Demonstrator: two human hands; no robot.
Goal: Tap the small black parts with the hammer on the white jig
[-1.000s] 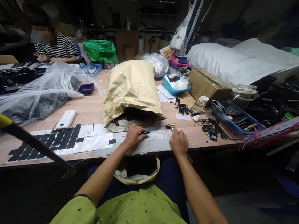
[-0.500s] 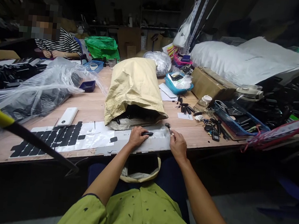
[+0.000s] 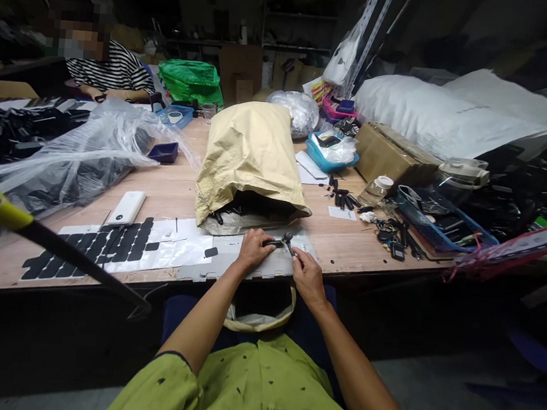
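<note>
At the front edge of the table, my left hand [image 3: 253, 248] is closed on a small, long black part [image 3: 274, 243] lying over a grey board [image 3: 223, 259]. Just right of it, my right hand [image 3: 306, 272] grips a small round-headed metal tool [image 3: 289, 243], which looks like a little hammer. The tool's head is right by the black part's outer end; whether they touch I cannot tell. Behind both hands lies a big cream sack [image 3: 249, 158], its open mouth facing me and dark pieces showing inside.
To the left are a sheet of black stickers [image 3: 92, 250], a white power bank [image 3: 127, 208] and a clear plastic bag [image 3: 87, 144]. A blue basket [image 3: 448, 227], a jar [image 3: 375, 191] and a cardboard box [image 3: 395, 155] stand right. Across the table sits a person in stripes [image 3: 127, 68].
My right hand has moved left, bringing the tool's head from beside the board over to the black part. My left hand stays about where it was, still holding the part.
</note>
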